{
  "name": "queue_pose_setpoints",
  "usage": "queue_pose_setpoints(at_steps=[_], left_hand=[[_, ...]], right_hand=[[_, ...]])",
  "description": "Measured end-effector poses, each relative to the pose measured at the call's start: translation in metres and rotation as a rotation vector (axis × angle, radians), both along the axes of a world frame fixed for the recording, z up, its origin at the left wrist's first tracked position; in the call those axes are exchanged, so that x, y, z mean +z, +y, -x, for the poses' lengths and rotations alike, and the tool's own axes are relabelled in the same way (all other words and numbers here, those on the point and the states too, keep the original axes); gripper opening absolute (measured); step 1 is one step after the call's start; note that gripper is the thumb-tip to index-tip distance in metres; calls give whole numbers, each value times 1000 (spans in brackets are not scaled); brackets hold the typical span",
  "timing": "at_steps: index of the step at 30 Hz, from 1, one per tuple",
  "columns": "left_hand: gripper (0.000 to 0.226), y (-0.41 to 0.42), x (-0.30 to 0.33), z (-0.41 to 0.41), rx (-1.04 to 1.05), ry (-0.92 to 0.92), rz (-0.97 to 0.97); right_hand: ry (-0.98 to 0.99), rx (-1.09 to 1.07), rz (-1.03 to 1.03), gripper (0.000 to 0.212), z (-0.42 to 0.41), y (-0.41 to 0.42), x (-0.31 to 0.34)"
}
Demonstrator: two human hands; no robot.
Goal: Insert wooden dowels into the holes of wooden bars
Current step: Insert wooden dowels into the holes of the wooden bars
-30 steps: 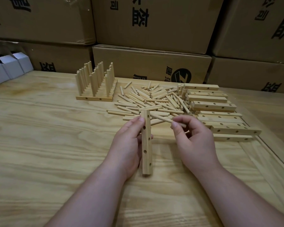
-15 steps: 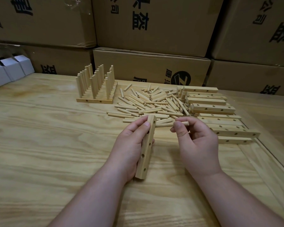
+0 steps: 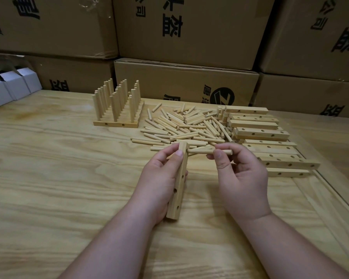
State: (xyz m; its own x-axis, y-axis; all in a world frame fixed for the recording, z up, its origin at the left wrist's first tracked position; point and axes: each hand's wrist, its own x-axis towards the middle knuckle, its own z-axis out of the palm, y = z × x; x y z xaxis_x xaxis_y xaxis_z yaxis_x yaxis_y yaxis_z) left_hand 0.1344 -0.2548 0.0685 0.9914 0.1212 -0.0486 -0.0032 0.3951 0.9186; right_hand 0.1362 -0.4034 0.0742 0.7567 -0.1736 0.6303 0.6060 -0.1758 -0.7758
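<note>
- The left hand [image 3: 159,178] grips a bar [image 3: 178,182] near the middle of the bench [image 3: 48,178]; the fingers wrap round it from the left, with the thumb lying along its upper part.
- The bar stands lengthwise away from the person, its near end low and its far end raised, and three holes show on its right face.
- The right hand [image 3: 240,174] pinches a dowel [image 3: 206,151] between thumb and forefinger near its right end; the other fingers are curled under.
- The dowel lies level, pointing left, and its left tip meets the right face of the bar near the top. Whether the tip is in a hole or only against it, I cannot tell.
- Behind the hands a heap of loose dowels [image 3: 185,125] lies towards the far edge of the bench.
- To the right of the heap, by the bench's right edge, spare bars [image 3: 262,133] lie stacked and side by side, holes showing.
- To the left of the heap stand finished bars [image 3: 117,109] set side by side, with rows of dowels upright in them.
- Cardboard boxes [image 3: 185,83] with black print are stacked beyond the far edge.
- Small white boxes [image 3: 10,85] sit at the far left corner.
</note>
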Motion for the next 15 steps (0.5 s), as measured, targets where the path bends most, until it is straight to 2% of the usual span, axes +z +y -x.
queue_pose_setpoints(at_steps=[8,15], left_hand=[[17,0,-3,0,11,-13,-50],[14,2,-2,0,11,28,-34]], right_hand=[[50,35,3,8,-1,-2,0],[261,51,1,10,-12,-6,-3]])
